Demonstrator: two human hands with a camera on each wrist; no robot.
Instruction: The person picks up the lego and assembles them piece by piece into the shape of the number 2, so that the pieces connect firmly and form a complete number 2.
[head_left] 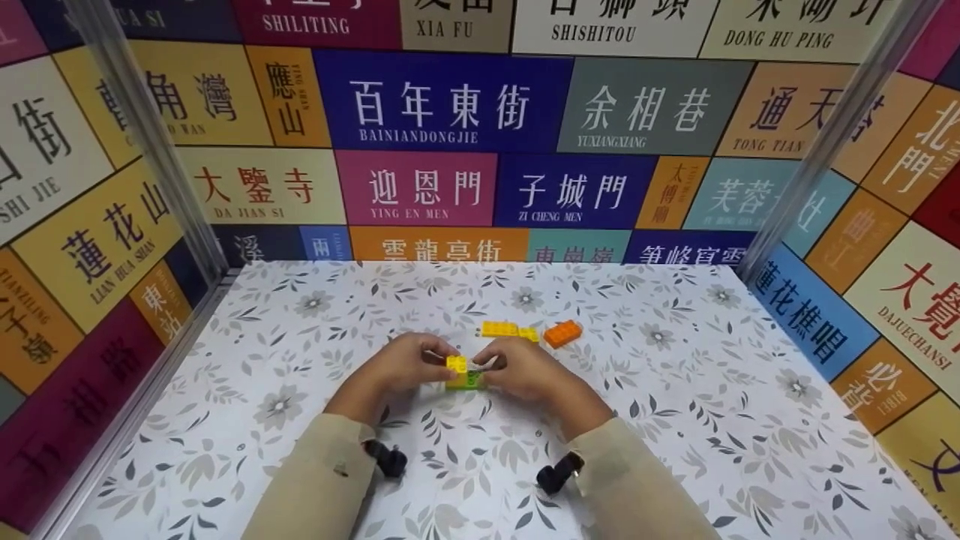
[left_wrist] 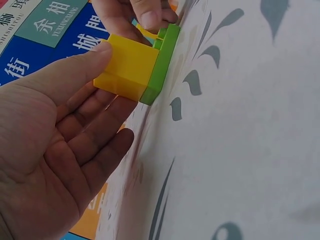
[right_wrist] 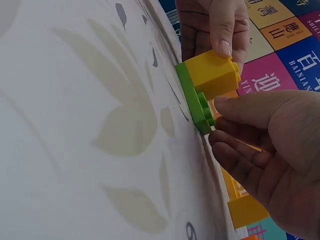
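Observation:
Close to the middle of the table, a yellow block [head_left: 456, 365] sits on the left part of a flat green building brick [left_wrist: 162, 65], whose bare studs [right_wrist: 204, 104] show at the other end. My left hand [head_left: 401, 365] pinches the yellow block, thumb on one face and fingers behind. In the right wrist view, my right hand [right_wrist: 280, 145] is at the green brick's bare end. Its thumb is over the studs and its fingertips are right by the end edge, with thumb and fingers apart and nothing gripped between them.
Beyond the hands lie a long yellow brick [head_left: 499, 328], a smaller yellow brick [head_left: 529, 334] partly behind my right hand, and an orange brick [head_left: 562, 333]. The table [head_left: 645, 465] has a leaf-patterned cover. Sign-covered panels [head_left: 450, 105] enclose its back and sides.

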